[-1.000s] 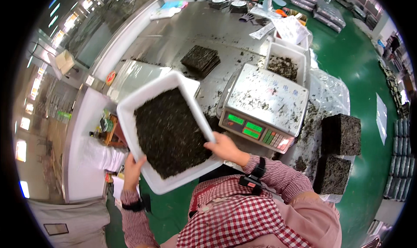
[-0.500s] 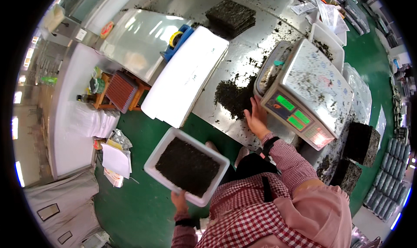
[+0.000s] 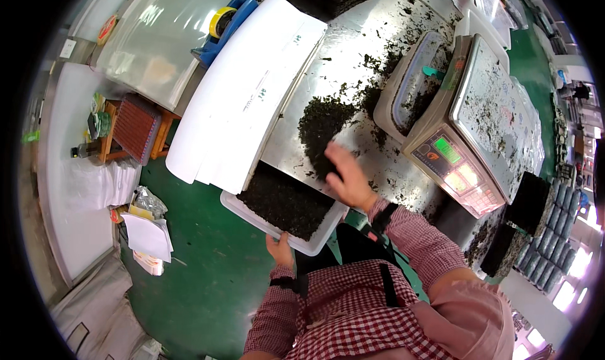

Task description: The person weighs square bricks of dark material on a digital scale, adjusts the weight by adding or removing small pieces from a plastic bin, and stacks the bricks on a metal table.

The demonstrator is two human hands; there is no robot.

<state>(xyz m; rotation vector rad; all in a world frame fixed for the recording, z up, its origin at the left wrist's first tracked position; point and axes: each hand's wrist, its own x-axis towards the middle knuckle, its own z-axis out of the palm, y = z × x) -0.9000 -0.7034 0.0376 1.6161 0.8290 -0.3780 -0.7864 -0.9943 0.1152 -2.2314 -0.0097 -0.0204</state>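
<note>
My left hand [image 3: 280, 251] grips the near rim of a white plastic tub [image 3: 310, 246], fingers closed on it. Dark flakes [image 3: 287, 204], which look like dried seaweed, fill much of the tub. Its far side is tucked against or beneath the edge of a metal table. On the tabletop, my right hand [image 3: 351, 178] lies with fingers stretched out, slightly blurred, at the near right side of a loose pile [image 3: 321, 125] of the same flakes. To the right of that hand stands a weighing scale [image 3: 466, 165] with a lit green display and a flake-strewn metal plate.
Large white sheets [image 3: 252, 86] overhang the table edge left of the pile. Behind them is a blue tape dispenser [image 3: 234, 21]. A shallow tray [image 3: 403, 98] of flakes sits against the scale. Dark pressed blocks [image 3: 526, 202] stand at the right. Papers [image 3: 148, 234] are piled at lower left.
My left hand has brought the tub forward to the table edge. My right hand has shifted left from beside the scale to the pile. The whole view has shifted too.
</note>
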